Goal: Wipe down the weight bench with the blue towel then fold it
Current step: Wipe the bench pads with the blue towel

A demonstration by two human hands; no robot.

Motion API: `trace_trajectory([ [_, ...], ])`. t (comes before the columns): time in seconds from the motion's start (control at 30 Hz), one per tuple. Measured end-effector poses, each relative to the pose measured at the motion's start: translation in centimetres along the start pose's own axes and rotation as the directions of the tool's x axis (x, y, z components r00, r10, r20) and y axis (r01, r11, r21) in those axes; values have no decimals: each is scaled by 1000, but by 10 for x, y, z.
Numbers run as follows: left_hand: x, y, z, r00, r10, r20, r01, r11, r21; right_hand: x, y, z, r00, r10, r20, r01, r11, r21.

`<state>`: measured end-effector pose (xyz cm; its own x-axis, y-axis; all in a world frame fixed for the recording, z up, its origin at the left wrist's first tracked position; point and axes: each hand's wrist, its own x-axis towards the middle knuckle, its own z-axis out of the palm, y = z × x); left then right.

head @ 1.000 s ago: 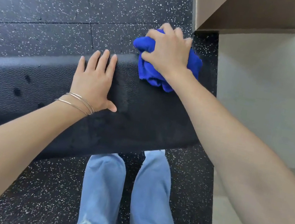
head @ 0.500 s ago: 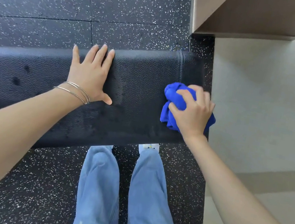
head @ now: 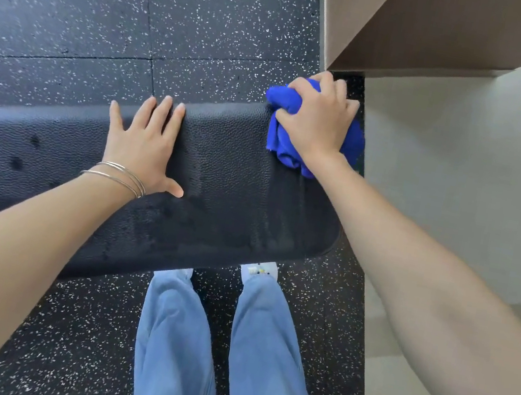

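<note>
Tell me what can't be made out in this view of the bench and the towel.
Head view: most of the blue towel is bunched under the right hand.
Head view: the weight bench runs off the left edge, and the left forearm covers part of it.
Head view: whatever supports the bench is hidden beneath it.
Head view: the dark spots at left may be wet or worn; cannot tell.

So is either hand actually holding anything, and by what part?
The right hand grips the blue towel, bunched into a wad, fingers curled over its top. The left hand holds nothing; it lies flat on the weight bench.
</note>
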<state>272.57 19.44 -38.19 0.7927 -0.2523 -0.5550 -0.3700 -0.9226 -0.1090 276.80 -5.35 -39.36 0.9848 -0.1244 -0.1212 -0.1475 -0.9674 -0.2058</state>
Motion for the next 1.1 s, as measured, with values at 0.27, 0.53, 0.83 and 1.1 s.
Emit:
trace_trajectory([
  [0.27, -1, 0, -2, 1000, -13, 6, 13, 1000, -25, -88, 32, 1, 995, 35, -90, -23, 991, 128],
  [0.53, -7, -12, 2, 998, 31, -50, -37, 992, -118, -205, 46, -5, 990, 47, 136, -68, 985, 158],
  [0.83, -42, -95, 33, 997, 77, -11, -77, 996, -33, -181, -38, 21, 808, 590, -10, -558, 769, 311],
  [1.1, -73, -145, 55, 998, 62, -22, -63, 996, -60, -230, -209, 56, 998, 15, 68, -29, 979, 204],
])
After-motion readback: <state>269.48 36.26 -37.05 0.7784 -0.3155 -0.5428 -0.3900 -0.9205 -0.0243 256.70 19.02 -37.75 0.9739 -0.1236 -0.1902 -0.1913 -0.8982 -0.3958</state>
